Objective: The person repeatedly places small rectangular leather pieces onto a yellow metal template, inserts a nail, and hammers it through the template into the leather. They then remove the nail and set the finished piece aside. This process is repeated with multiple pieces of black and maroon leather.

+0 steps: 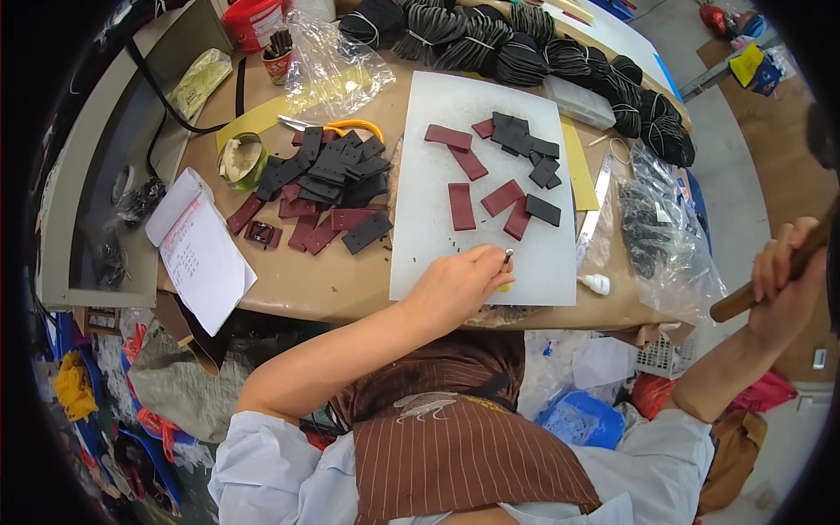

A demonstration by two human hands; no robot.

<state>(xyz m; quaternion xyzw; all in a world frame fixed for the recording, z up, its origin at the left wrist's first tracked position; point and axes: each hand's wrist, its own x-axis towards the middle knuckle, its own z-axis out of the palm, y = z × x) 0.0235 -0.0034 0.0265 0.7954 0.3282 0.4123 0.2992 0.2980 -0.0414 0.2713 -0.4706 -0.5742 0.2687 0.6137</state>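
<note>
Many dark red strips (461, 207) and black strips (510, 131) lie loose on the white board (427, 210), which rests on the brown desk (341, 284). The left hand (464, 278) is low on the board, close to its near edge. Its fingers are pinched around a thin metal stick (508, 255) that stands up over the board. A bit of yellow peeks out just beside that hand, but I cannot tell what it is. The right hand (783, 271) is up in the air, well to the right of the board, and wraps around a wooden handle (742, 300).

Left of the board is a big messy heap (328, 179) of more red and black strips. Scissors (372, 128) with orange handles lie at the heap's far side. Farther left of the board is an open notebook (203, 262). Right of the board are a metal ruler (597, 206) and a small white bottle (597, 283). Past the board's far edge are bundles of black cord (481, 39).
</note>
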